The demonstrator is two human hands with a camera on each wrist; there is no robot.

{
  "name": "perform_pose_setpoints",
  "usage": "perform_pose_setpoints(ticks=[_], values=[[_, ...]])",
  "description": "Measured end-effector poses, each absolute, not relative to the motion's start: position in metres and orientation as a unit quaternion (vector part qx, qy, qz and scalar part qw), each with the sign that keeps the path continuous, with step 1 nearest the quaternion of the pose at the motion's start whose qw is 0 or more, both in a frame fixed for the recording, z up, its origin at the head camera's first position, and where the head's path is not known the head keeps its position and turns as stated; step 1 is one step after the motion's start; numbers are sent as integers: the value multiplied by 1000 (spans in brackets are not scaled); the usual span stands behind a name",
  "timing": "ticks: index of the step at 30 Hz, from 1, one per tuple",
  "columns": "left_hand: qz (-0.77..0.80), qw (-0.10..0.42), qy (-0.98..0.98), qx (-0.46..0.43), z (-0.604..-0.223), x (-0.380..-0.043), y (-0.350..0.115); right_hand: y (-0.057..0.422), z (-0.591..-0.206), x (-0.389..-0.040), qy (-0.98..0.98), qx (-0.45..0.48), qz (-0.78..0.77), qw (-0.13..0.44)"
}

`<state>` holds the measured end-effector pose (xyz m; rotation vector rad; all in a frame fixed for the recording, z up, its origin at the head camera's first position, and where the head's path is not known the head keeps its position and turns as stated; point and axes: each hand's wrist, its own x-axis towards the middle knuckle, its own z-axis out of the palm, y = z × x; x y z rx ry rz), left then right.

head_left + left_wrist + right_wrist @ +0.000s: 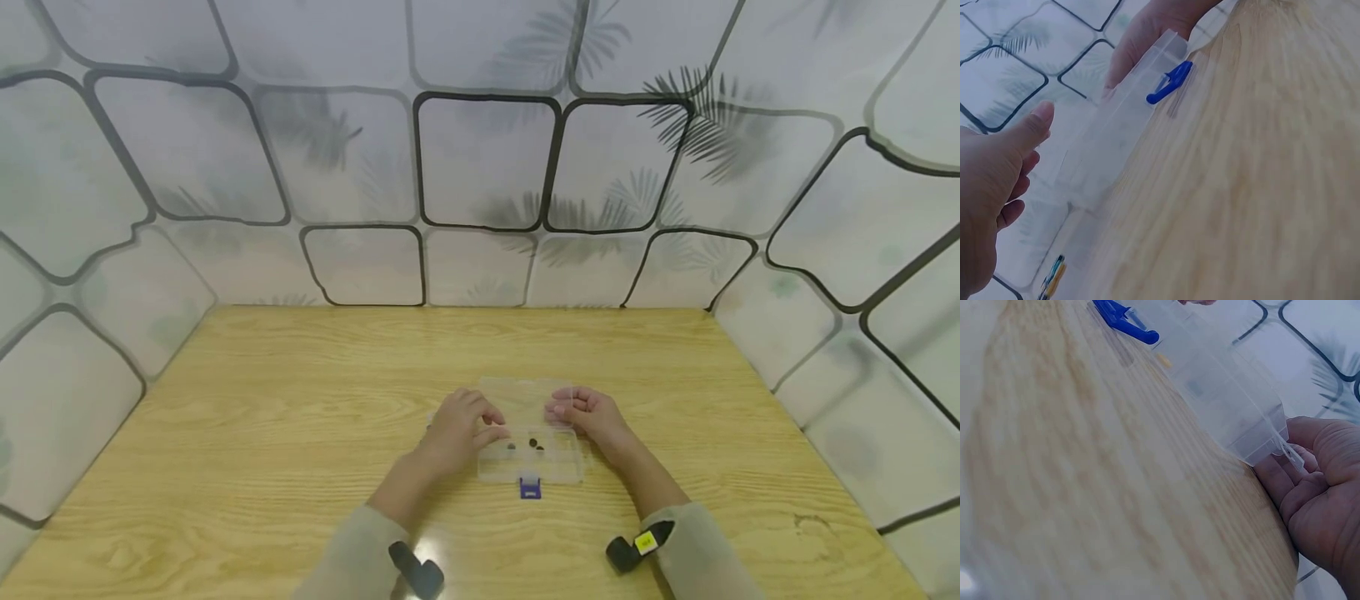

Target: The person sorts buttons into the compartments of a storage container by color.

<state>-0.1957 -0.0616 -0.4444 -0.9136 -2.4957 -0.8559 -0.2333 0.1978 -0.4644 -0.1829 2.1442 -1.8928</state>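
Note:
A small clear plastic box (491,475) with a blue latch (530,488) lies on the table, its transparent lid (517,390) raised at the back. A few small dark round pieces (533,442) are inside it. My left hand (457,429) hovers at the box's left side, thumb and fingers apart with nothing between them; the left wrist view shows its thumb (1032,128) extended. At the other end, my right hand (588,414) holds the lid's right edge, some fingers showing through the plastic. In the right wrist view, its thumb (1307,429) is against the box's end.
The box stands mid-table on a wood-grain tabletop (300,375). Patterned wall covering (487,167) rises behind the table and along both sides. A small teal and orange item (1052,278) shows low in the left wrist view, beyond the box's end.

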Motion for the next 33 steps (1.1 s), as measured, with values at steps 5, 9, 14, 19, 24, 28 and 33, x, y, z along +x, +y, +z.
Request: perform_pose_setpoints(ticks=[5,9,14,19,24,28,33], values=[[-292,192,-884,-311,-446,-193,-76,198,-463,-232,738,-62,-657,140],[-286,208,-883,-309,-449,-192,-88,198,-463,-232,735,-61,-661,140],[-275,234,-875,-323,-452,-189,-106,197,-465,-233,731,-57,-666,139],[-278,237,-879,-308,-453,-184,-124,197,-466,-234,733,-55,-664,137],[-308,175,-901,-249,-452,-179,-139,196,-464,-234,741,-51,-656,135],[-316,165,-903,-240,-455,-178,-148,195,-463,-233,733,-49,-664,141],[-324,145,-903,-244,-459,-176,-157,195,-463,-232,733,-47,-664,142]])
